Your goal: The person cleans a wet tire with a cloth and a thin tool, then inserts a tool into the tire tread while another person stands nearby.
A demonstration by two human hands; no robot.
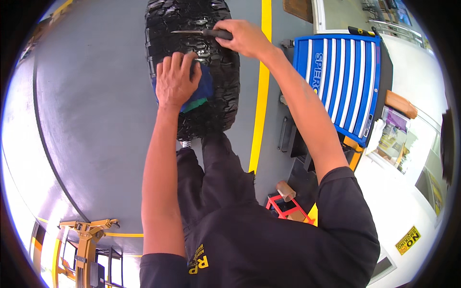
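Note:
A black, chunky-treaded tire (221, 101) stands upright in front of my legs, its tread wet and shiny in places. In my right hand (242, 38) is a screwdriver (217, 33), gripped by its dark handle. Its thin metal shaft points left across the upper tread. Below it, my left hand (175, 81) presses a blue cloth (205, 84) with a green edge against the tire, fingers bent over it. Something dark shows beside the left thumb; I cannot make out what it is.
To the right stands a blue tool chest (341, 86) with several drawers. A yellow floor line (261, 96) runs between it and the tire. A red stand (288, 206) is low on the right, and a yellow lift (86, 240) is at lower left.

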